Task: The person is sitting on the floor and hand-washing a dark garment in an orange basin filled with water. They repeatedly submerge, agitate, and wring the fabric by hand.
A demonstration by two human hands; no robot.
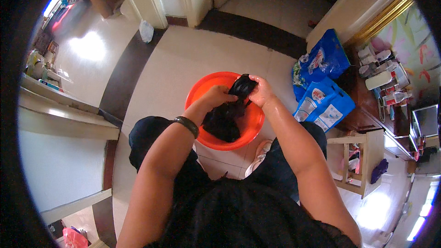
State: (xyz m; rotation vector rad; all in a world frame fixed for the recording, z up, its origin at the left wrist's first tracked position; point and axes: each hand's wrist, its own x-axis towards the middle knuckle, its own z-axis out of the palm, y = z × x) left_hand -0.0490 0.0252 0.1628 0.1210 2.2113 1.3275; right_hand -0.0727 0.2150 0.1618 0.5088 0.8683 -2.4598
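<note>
An orange-red plastic basin stands on the tiled floor between my feet. Wet-looking black cloth lies bunched in it, and part of the cloth rises to the basin's far right rim. My right hand, wet and shiny, grips that raised part from the right. From the left, my left hand pinches the same bundle between thumb and fingers. A dark bangle circles my left wrist. How much water the basin holds is hard to tell, since the cloth and my hands cover much of its inside.
Two blue printed bags stand right of the basin, beside a brown cabinet bearing bottles and jars. A wooden stool is at my right. A white plastic bag lies by the door frame. Dark strips mark the doorways.
</note>
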